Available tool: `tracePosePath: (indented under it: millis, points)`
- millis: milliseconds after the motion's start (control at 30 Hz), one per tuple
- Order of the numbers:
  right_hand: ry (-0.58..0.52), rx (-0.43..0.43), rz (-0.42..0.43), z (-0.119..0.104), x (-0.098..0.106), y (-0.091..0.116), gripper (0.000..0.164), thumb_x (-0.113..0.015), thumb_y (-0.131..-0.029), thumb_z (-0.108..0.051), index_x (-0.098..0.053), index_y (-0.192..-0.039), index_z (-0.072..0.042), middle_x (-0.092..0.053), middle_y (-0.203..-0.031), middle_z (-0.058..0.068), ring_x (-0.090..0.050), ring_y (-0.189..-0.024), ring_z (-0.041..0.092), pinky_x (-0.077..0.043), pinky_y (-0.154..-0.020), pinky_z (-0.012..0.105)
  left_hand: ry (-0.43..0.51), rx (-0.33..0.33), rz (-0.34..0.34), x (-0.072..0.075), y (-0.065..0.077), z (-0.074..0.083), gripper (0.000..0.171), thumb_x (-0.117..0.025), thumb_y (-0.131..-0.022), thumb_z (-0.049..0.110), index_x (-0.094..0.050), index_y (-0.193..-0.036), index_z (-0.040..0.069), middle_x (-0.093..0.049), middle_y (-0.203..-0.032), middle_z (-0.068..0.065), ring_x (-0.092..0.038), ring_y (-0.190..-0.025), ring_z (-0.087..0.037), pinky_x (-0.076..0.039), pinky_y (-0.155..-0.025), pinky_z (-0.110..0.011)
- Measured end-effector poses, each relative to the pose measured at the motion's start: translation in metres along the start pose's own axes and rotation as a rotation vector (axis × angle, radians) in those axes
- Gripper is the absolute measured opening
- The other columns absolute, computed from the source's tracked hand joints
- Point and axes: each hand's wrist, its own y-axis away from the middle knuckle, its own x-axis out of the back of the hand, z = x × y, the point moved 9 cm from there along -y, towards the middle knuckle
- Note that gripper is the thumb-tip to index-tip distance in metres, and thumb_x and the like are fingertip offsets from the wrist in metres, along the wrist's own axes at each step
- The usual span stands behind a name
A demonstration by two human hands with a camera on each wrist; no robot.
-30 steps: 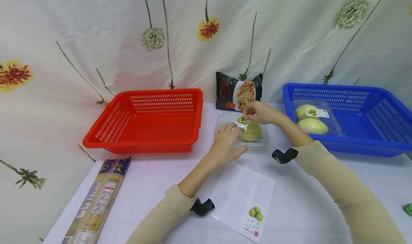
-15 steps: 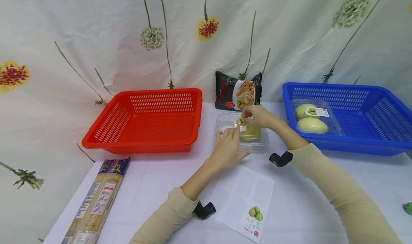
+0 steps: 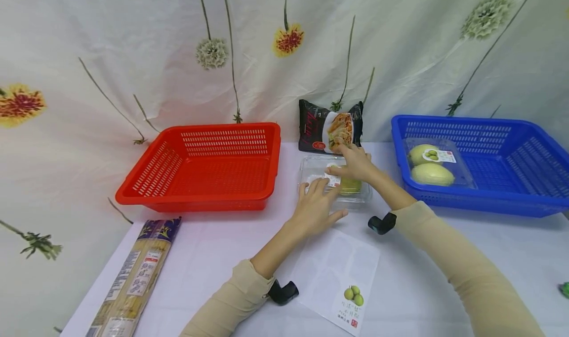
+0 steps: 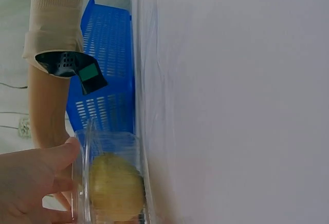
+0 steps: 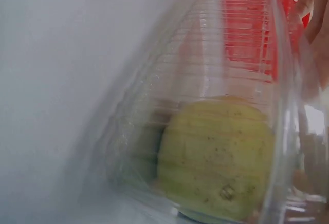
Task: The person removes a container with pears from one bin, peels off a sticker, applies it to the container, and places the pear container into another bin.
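Note:
A clear plastic clamshell box [image 3: 312, 166] with a yellow-green fruit [image 3: 352, 186] inside sits near the back middle. On its lid lies a white label [image 3: 333, 180], partly covered by fingers. My left hand [image 3: 313, 206] rests at the lid's front left, fingers spread and thumb out. From the right, my right hand [image 3: 359, 165] reaches over the lid with its fingers extended, thumb side at the label. In the left wrist view the left thumb [image 4: 67, 152] is at the lid's edge. The right wrist view shows the fruit [image 5: 218, 157] through the box wall.
A red basket [image 3: 195, 201] stands left, a blue basket [image 3: 498, 203] right with another fruit box [image 3: 462, 171] in it. Behind is a black food packet [image 3: 313, 127]. Long noodle packs [image 3: 138, 273] lie front left; a label sheet [image 3: 333, 263] lies in front.
The right hand has gone from pinching the label above the lid to extended fingers over it. The left hand has shifted slightly right; the label now lies on the lid.

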Motion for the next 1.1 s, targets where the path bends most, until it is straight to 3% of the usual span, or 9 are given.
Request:
tracePosePath:
  millis: [200, 433, 767, 867, 967, 1033, 1100]
  points:
    - [-0.035, -0.061, 0.055, 0.01, 0.0, -0.003, 0.07, -0.064, -0.087, -0.04, -0.036, -0.142, -0.004, -0.043, -0.135, 0.028, -0.038, -0.123, 0.051, -0.027, -0.092, 0.07, 0.002, -0.001, 0.003, 0.0, 0.0, 0.0, 0.056, -0.058, -0.089, 0.049, -0.052, -0.136, 0.019, -0.041, -0.14, -0.013, -0.032, -0.132, -0.028, -0.024, -0.104, -0.056]
    - [-0.066, -0.1, 0.045, 0.02, 0.007, 0.003, 0.068, -0.063, -0.089, -0.032, -0.035, -0.141, 0.0, -0.047, -0.131, 0.029, -0.043, -0.121, 0.045, -0.031, -0.095, 0.068, 0.012, 0.0, 0.003, 0.0, 0.001, 0.0, 0.056, -0.059, -0.089, 0.048, -0.051, -0.136, 0.019, -0.04, -0.14, -0.013, -0.032, -0.132, -0.028, -0.023, -0.105, -0.055]
    - [-0.084, -0.03, -0.015, 0.01, 0.015, 0.033, 0.077, -0.071, -0.084, -0.025, -0.03, -0.142, 0.005, -0.034, -0.139, 0.034, -0.031, -0.127, 0.05, -0.031, -0.099, 0.064, 0.031, -0.008, 0.0, -0.002, 0.0, -0.003, 0.06, -0.06, -0.088, 0.049, -0.047, -0.139, 0.019, -0.037, -0.142, -0.013, -0.03, -0.133, -0.028, -0.021, -0.106, -0.057]
    - [-0.135, -0.018, 0.024, 0.013, 0.021, 0.048, 0.075, -0.069, -0.085, -0.023, -0.029, -0.142, 0.005, -0.031, -0.141, 0.034, -0.029, -0.129, 0.049, -0.03, -0.1, 0.064, 0.112, -0.006, 0.039, 0.0, 0.0, -0.005, 0.06, -0.061, -0.088, 0.045, -0.046, -0.139, 0.015, -0.04, -0.139, -0.014, -0.031, -0.132, -0.028, -0.021, -0.106, -0.055]
    - [-0.189, -0.003, 0.108, 0.019, 0.029, 0.066, 0.07, -0.067, -0.086, -0.021, -0.032, -0.14, 0.007, -0.035, -0.139, 0.033, -0.034, -0.126, 0.049, -0.032, -0.099, 0.062, 0.225, 0.015, 0.127, 0.008, 0.0, -0.012, 0.059, -0.064, -0.088, 0.039, -0.046, -0.136, 0.009, -0.042, -0.136, -0.017, -0.033, -0.13, -0.029, -0.023, -0.102, -0.053]
    - [-0.219, -0.001, 0.171, 0.021, 0.032, 0.08, 0.061, -0.066, -0.087, -0.019, -0.039, -0.133, 0.009, -0.044, -0.13, 0.033, -0.043, -0.118, 0.048, -0.038, -0.095, 0.059, 0.283, 0.042, 0.197, 0.015, -0.002, -0.019, 0.058, -0.064, -0.088, 0.035, -0.046, -0.135, 0.006, -0.042, -0.135, -0.019, -0.033, -0.129, -0.03, -0.024, -0.099, -0.052]
    - [-0.253, 0.008, 0.223, 0.02, 0.032, 0.094, 0.046, -0.066, -0.086, -0.014, -0.047, -0.12, 0.011, -0.054, -0.111, 0.03, -0.053, -0.1, 0.042, -0.046, -0.085, 0.051, 0.321, 0.079, 0.249, 0.022, -0.006, -0.028, 0.057, -0.064, -0.088, 0.033, -0.046, -0.134, 0.005, -0.04, -0.135, -0.02, -0.031, -0.129, -0.032, -0.025, -0.097, -0.052]
